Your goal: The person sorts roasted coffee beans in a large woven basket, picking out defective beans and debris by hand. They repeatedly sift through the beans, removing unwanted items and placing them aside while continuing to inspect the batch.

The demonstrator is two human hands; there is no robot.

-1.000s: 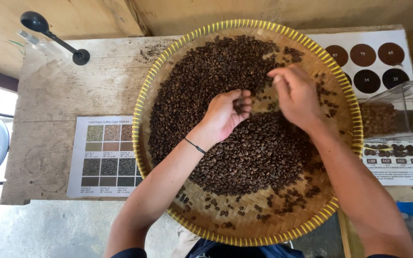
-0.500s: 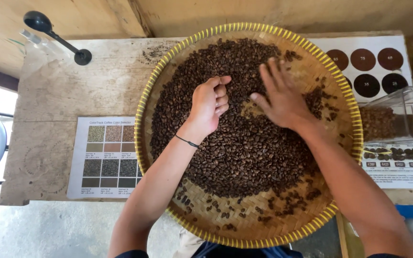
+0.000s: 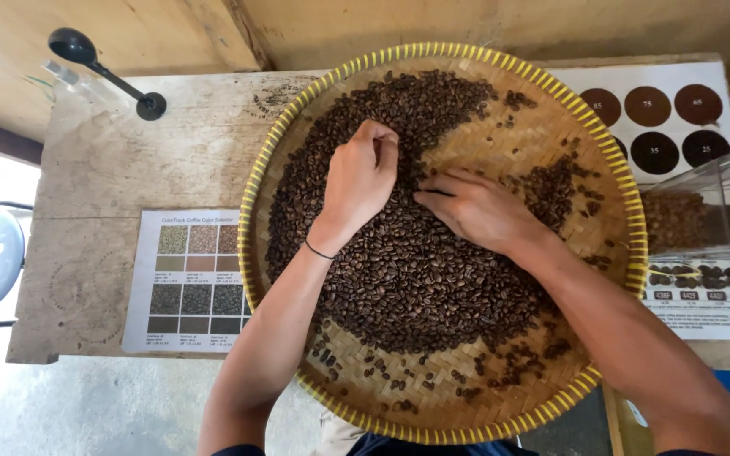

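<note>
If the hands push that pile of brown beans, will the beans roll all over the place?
Probably they slide and tumble. The coffee beans are small, loose and rounded, so a push from the left hand or right hand likely spreads them. The woven tray looks ribbed, which may slow them, and its raised yellow rim should keep most inside.

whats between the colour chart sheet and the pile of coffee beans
In the head view, the yellow-edged rim of the woven tray lies between the colour chart sheet and the coffee beans, with a thin strip of bare weave inside it.
</note>
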